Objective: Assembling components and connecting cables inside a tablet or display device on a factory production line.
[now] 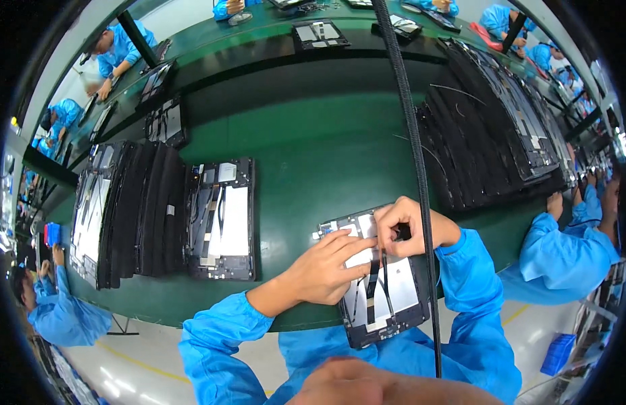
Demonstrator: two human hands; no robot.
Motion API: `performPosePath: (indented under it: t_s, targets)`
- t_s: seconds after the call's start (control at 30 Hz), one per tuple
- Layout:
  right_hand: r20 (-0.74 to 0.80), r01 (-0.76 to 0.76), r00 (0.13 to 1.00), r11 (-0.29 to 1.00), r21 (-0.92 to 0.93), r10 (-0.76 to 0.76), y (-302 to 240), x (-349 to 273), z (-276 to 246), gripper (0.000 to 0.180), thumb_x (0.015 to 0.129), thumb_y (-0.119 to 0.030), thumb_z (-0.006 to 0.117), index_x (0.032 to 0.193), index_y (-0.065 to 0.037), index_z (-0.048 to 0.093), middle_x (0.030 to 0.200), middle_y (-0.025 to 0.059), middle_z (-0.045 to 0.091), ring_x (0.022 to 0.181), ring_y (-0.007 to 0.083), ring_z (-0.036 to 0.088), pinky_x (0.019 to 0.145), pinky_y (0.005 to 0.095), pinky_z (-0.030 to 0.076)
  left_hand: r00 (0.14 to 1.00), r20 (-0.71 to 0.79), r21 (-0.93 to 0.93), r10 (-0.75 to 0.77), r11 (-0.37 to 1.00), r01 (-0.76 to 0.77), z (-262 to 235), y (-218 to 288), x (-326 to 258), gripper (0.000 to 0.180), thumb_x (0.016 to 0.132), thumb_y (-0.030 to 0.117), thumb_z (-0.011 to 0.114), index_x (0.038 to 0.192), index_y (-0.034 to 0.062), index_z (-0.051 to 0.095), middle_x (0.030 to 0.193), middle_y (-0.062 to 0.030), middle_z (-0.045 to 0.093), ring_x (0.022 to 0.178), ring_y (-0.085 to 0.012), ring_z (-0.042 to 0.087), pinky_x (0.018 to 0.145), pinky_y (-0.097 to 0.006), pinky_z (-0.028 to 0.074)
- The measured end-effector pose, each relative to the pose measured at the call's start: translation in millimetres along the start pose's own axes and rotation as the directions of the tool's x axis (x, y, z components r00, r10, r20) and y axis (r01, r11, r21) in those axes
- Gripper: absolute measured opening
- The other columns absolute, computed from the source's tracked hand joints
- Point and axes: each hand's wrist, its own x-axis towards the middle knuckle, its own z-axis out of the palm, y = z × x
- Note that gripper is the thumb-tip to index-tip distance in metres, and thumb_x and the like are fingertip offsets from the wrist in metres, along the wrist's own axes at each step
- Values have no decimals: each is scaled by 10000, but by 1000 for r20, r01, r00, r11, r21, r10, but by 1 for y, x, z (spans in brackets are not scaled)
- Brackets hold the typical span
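An opened tablet (pixel 404 280) with a pale battery area and dark ribbon cables lies in front of me, its near end reaching past the table's front edge. My left hand (pixel 330 263) rests across its left side, fingers stretched out over the inner parts. At the upper middle of the tablet, my right hand (pixel 406 226) is closed in a pinch by the top of a dark ribbon cable (pixel 385 270). A small black patch shows between its fingers, but what they grip is hidden.
Another opened tablet (pixel 222 219) leans against a row of tablets and black padding (pixel 141 209) on the left. A larger stack (pixel 481 142) stands at the right. A black strap (pixel 411 121) hangs across my view. Co-workers in blue sit around the green table (pixel 292 169).
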Motion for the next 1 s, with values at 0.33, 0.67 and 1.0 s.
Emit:
performPosePath:
  t_s: [0.33,0.67,1.0]
  targets:
    - [-18,-120,993,967,-224,119,-16,-6,2,95,795,-81,841,856,-11,824,710,64,698,595,122,537,551,316,381,984,-168,89,64,995,-50,4,-5,0,392,691,84,782,1067,-26,801,1181,-124,766,1071,-322,715,1015,-488,591]
    - [-7,-24,1000,993,-113,24,-4,-9,3,168,838,-116,904,897,4,803,879,73,721,685,120,570,568,309,393,993,-109,130,45,991,-30,4,6,4,358,723,129,759,1060,19,810,1181,-75,765,1047,-287,697,972,-429,553]
    - [-233,-158,965,973,-171,116,-7,-29,-12,170,796,-7,807,708,-13,662,878,26,595,696,69,460,590,273,312,999,-44,95,-14,995,18,4,-2,28,387,782,157,764,1141,31,831,908,-45,625,903,-272,586,844,-428,502]
